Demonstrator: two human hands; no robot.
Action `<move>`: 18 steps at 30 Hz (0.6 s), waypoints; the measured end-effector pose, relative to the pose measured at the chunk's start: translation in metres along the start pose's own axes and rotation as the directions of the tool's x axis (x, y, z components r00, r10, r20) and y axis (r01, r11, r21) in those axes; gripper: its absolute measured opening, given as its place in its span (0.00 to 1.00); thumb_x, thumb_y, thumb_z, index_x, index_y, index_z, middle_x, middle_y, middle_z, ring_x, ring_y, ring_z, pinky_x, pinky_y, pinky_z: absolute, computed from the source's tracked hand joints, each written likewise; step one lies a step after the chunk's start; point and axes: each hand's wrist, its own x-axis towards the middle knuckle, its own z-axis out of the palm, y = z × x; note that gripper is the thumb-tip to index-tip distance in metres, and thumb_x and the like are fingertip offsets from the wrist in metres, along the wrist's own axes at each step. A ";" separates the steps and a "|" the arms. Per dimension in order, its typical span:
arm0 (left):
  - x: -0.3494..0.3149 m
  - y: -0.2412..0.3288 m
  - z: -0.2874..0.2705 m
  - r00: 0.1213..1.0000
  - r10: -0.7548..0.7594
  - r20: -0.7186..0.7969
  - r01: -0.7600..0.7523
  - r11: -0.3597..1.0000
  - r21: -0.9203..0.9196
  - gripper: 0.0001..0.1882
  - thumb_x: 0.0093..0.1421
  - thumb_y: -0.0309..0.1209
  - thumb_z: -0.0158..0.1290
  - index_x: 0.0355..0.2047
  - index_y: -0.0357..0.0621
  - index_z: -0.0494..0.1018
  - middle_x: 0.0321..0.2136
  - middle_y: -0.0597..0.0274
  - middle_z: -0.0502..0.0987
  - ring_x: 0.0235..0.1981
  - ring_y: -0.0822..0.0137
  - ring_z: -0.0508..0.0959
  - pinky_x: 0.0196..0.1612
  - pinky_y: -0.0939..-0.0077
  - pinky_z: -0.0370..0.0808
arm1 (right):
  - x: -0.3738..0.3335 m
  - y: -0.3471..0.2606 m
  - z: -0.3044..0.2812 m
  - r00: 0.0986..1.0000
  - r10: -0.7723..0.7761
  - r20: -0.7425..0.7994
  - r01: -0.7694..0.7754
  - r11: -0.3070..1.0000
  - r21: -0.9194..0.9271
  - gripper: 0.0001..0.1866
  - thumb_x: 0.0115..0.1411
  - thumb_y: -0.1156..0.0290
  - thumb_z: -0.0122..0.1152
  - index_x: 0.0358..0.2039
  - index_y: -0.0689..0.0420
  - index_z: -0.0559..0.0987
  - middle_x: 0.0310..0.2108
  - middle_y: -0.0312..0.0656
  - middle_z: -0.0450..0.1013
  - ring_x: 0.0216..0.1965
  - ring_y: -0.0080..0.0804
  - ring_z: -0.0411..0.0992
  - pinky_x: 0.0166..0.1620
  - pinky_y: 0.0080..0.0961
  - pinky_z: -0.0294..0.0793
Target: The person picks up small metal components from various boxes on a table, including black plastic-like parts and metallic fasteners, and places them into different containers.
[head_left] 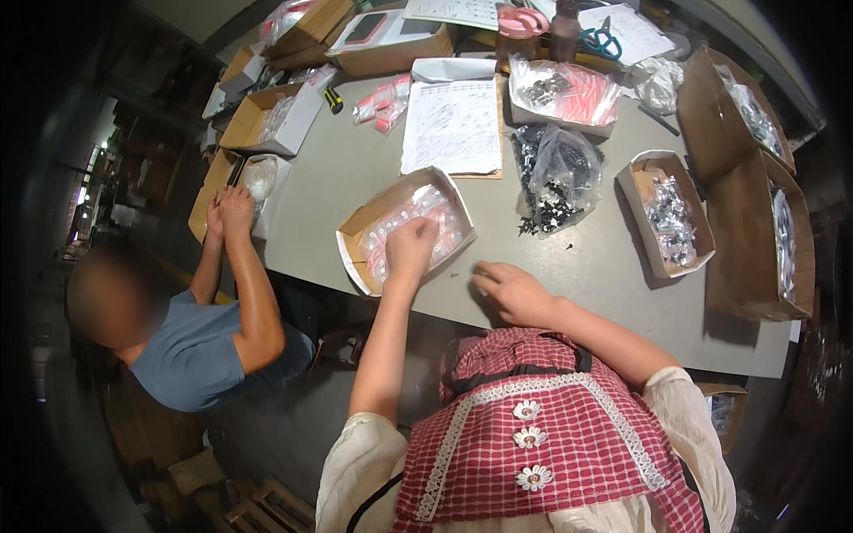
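My left hand (pixel 411 250) reaches into an open cardboard box (pixel 358 219) with white outer sides. Its fingers are curled closed among small clear plastic bags (pixel 433 210) with pink-red marks and little white round spots; whatever they grip is hidden. Over the table's near edge, to the right of this box, is my right hand (pixel 515 293). Its fingers are loosely stretched out and apart, with nothing visible in them. A tiny dark piece (pixel 454 274) lies between the box and my right hand. Farther off, black screws (pixel 553 202) spill from a clear plastic bag (pixel 569 164).
A written sheet (pixel 453 124) lies behind the box. To the right stand a box of small silvery packets (pixel 671 218) and tall cartons (pixel 760 235). Farther back are blue-handled scissors (pixel 601 43) and a box of pink-marked bags (pixel 577 96). At left, a co-worker (pixel 204 329) handles another box.
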 end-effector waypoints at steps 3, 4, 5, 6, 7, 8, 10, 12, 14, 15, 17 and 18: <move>-0.007 0.002 -0.006 0.996 0.000 -0.093 -0.016 0.986 -0.167 0.11 0.59 0.33 0.58 0.33 0.36 0.81 0.24 0.60 0.82 0.26 0.71 0.79 0.33 0.76 0.74 | 0.018 0.014 0.033 0.952 -0.298 0.074 0.306 0.912 -0.273 0.24 0.61 0.61 0.55 0.53 0.65 0.72 0.59 0.52 0.66 0.61 0.46 0.64 0.63 0.44 0.60; -0.010 0.007 -0.010 0.995 -0.029 -0.099 0.006 0.972 -0.233 0.11 0.60 0.32 0.58 0.35 0.35 0.80 0.27 0.58 0.82 0.29 0.70 0.80 0.36 0.75 0.75 | 0.019 0.020 0.040 0.949 -0.302 0.095 0.317 0.908 -0.274 0.27 0.61 0.60 0.55 0.55 0.66 0.70 0.61 0.52 0.64 0.64 0.46 0.61 0.66 0.45 0.55; -0.012 0.012 -0.013 0.993 -0.056 -0.102 0.023 0.954 -0.299 0.11 0.61 0.32 0.57 0.36 0.35 0.80 0.29 0.57 0.83 0.32 0.68 0.82 0.39 0.74 0.76 | 0.017 0.027 0.044 0.946 -0.304 0.115 0.325 0.904 -0.277 0.30 0.62 0.58 0.54 0.58 0.67 0.69 0.63 0.53 0.62 0.67 0.45 0.58 0.69 0.46 0.51; -0.017 0.012 -0.018 0.991 -0.069 -0.112 0.025 0.932 -0.361 0.11 0.62 0.31 0.57 0.36 0.34 0.79 0.29 0.59 0.82 0.32 0.71 0.80 0.38 0.76 0.75 | 0.013 0.030 0.041 0.968 -0.227 0.111 0.249 0.927 -0.279 0.32 0.62 0.55 0.54 0.59 0.68 0.67 0.63 0.54 0.61 0.68 0.46 0.55 0.70 0.46 0.47; -0.025 0.010 -0.025 0.989 -0.084 -0.125 0.024 0.906 -0.424 0.10 0.63 0.30 0.56 0.37 0.33 0.79 0.29 0.62 0.81 0.32 0.74 0.79 0.38 0.79 0.75 | 0.007 0.033 0.034 0.983 -0.151 0.108 0.176 0.943 -0.283 0.34 0.63 0.53 0.53 0.60 0.68 0.66 0.64 0.54 0.60 0.69 0.46 0.53 0.71 0.46 0.43; -0.032 0.010 -0.030 0.986 -0.097 -0.135 0.020 0.874 -0.485 0.10 0.64 0.29 0.56 0.37 0.31 0.78 0.28 0.65 0.80 0.32 0.77 0.77 0.37 0.81 0.74 | -0.001 0.037 0.025 0.992 -0.071 0.104 0.099 0.952 -0.290 0.37 0.63 0.51 0.52 0.61 0.69 0.64 0.65 0.55 0.59 0.70 0.46 0.51 0.72 0.46 0.40; -0.050 0.023 -0.042 0.974 -0.147 -0.173 0.030 0.839 -0.544 0.09 0.65 0.28 0.55 0.37 0.32 0.78 0.29 0.67 0.78 0.32 0.79 0.75 0.36 0.83 0.73 | -0.022 0.044 0.000 0.991 0.061 0.123 -0.015 0.937 -0.350 0.40 0.64 0.46 0.49 0.63 0.70 0.62 0.67 0.57 0.56 0.71 0.49 0.47 0.71 0.51 0.35; -0.065 0.028 -0.041 0.965 -0.191 -0.179 0.045 0.795 -0.605 0.09 0.65 0.28 0.55 0.36 0.32 0.77 0.28 0.68 0.77 0.31 0.80 0.74 0.35 0.85 0.71 | -0.048 0.050 -0.024 0.983 0.145 0.113 -0.086 0.906 -0.415 0.41 0.64 0.45 0.49 0.63 0.70 0.61 0.67 0.57 0.54 0.71 0.50 0.46 0.70 0.55 0.34; -0.074 0.030 -0.035 0.963 -0.226 -0.148 0.072 0.744 -0.664 0.09 0.66 0.29 0.54 0.36 0.33 0.77 0.28 0.69 0.77 0.30 0.81 0.73 0.35 0.86 0.70 | -0.070 0.058 -0.037 0.979 0.184 0.094 -0.135 0.913 -0.384 0.40 0.63 0.47 0.52 0.63 0.69 0.62 0.67 0.58 0.54 0.71 0.52 0.46 0.70 0.57 0.34; -0.077 0.035 -0.030 0.967 -0.219 -0.132 0.073 0.732 -0.677 0.08 0.65 0.29 0.55 0.36 0.35 0.77 0.28 0.68 0.78 0.30 0.81 0.74 0.34 0.87 0.71 | -0.074 0.058 -0.040 0.976 0.203 0.079 -0.161 0.917 -0.365 0.39 0.63 0.48 0.53 0.63 0.69 0.62 0.67 0.59 0.54 0.71 0.52 0.45 0.70 0.58 0.33; -0.081 0.048 -0.017 0.968 -0.250 0.010 0.178 0.660 -0.730 0.08 0.65 0.29 0.54 0.37 0.35 0.77 0.31 0.62 0.80 0.33 0.75 0.78 0.37 0.82 0.74 | -0.079 0.056 -0.047 0.970 0.233 0.070 -0.201 0.929 -0.310 0.37 0.62 0.51 0.56 0.62 0.67 0.64 0.67 0.59 0.53 0.72 0.52 0.44 0.69 0.59 0.32; -0.083 0.054 -0.013 0.962 -0.263 0.078 0.231 0.624 -0.746 0.08 0.65 0.28 0.54 0.38 0.34 0.76 0.33 0.59 0.81 0.34 0.73 0.80 0.39 0.80 0.76 | -0.080 0.052 -0.052 0.968 0.244 0.066 -0.217 0.936 -0.278 0.36 0.62 0.52 0.57 0.61 0.66 0.64 0.67 0.59 0.52 0.72 0.52 0.44 0.69 0.60 0.32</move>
